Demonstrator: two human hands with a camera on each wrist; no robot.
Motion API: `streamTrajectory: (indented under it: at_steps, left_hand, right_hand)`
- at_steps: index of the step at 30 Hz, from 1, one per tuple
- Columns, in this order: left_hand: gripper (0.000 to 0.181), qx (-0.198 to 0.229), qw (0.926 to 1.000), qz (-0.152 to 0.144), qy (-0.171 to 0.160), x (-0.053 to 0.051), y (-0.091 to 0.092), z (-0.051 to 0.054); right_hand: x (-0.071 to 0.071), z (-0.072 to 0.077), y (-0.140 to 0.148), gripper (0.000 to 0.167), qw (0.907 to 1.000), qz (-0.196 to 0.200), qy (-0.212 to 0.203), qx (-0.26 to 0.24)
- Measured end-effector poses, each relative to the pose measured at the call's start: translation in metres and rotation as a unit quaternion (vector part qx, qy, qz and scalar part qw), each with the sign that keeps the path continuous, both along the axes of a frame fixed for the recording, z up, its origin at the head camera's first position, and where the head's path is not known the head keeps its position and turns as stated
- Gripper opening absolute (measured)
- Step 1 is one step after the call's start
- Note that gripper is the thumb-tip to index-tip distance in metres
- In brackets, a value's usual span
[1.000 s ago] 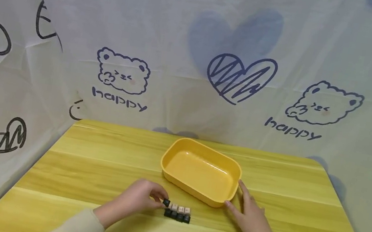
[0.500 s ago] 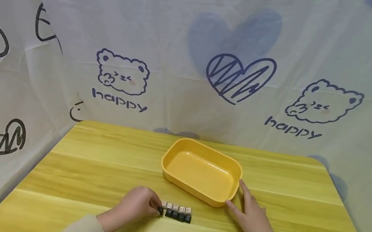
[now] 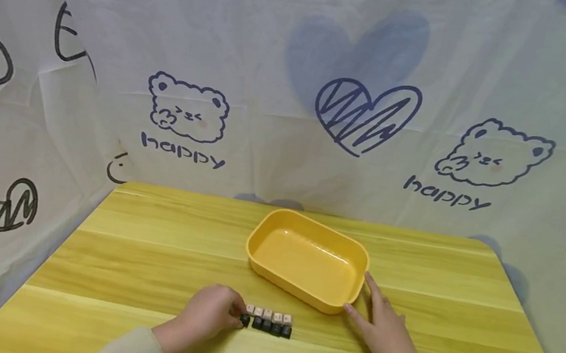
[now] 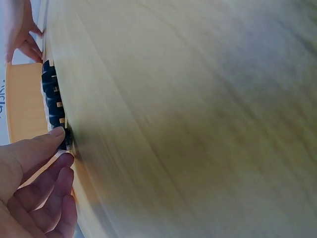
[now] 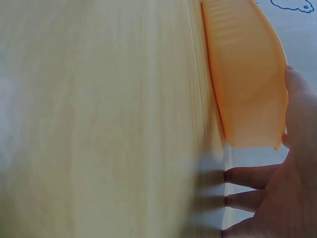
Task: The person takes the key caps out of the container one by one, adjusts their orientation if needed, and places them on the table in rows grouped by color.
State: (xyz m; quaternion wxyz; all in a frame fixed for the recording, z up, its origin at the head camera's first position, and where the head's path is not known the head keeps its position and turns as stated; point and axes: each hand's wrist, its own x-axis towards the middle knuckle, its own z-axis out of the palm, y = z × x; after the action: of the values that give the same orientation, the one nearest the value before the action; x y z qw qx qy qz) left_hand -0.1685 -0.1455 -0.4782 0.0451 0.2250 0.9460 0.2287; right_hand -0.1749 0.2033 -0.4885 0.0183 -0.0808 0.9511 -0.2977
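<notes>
In the head view, my left hand (image 3: 207,314) pinches a black keycap (image 3: 245,320) between thumb and fingers, down at table level. A small gap parts this keycap from a row of black keycaps (image 3: 272,328) on its right. Just behind lies a row of cream keycaps (image 3: 268,314) with small marks on top; the fingers partly cover its left end. From the left wrist, the thumb touches the end of the black row (image 4: 53,94). My right hand (image 3: 384,336) touches the near right corner of a yellow tray (image 3: 302,266), thumb and forefinger extended along its outside.
The wooden table (image 3: 148,254) spreads to both sides of the tray and keycaps. A white cloth (image 3: 264,155) with printed hearts and bears hangs behind the table and along its sides.
My left hand has brought the black keycap down from the cream row's left end toward the front, beside the black row. My right hand and the tray stay put.
</notes>
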Motion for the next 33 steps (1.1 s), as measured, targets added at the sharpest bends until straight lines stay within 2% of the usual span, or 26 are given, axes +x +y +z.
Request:
streamTrajectory:
  at_steps: [10,17,24,28,33]
  left_hand:
    - [0.016,-0.011,0.9998,-0.002,0.015,0.002,0.005,0.003]
    - [0.017,-0.014,0.9997,-0.008,0.016,0.001,0.006,0.002]
    - [0.019,-0.008,0.9997,-0.016,0.018,-0.004,0.006,0.002]
    - [0.018,-0.002,0.9995,-0.024,0.019,-0.009,0.007,0.007]
    - [0.016,-0.004,0.9989,-0.026,0.039,-0.016,0.009,0.015]
  right_hand:
    - [0.0,-0.001,0.0,0.083,1.0,0.001,0.003,0.003]
    - [0.002,-0.002,0.0,0.083,1.0,0.001,0.003,0.003]
    - [0.003,0.0,0.001,0.083,1.0,-0.001,-0.003,-0.001]
    - [0.0,0.001,0.003,0.084,0.9999,0.0,-0.011,-0.003]
    - [-0.006,0.001,0.007,0.085,0.9999,0.01,-0.006,0.011]
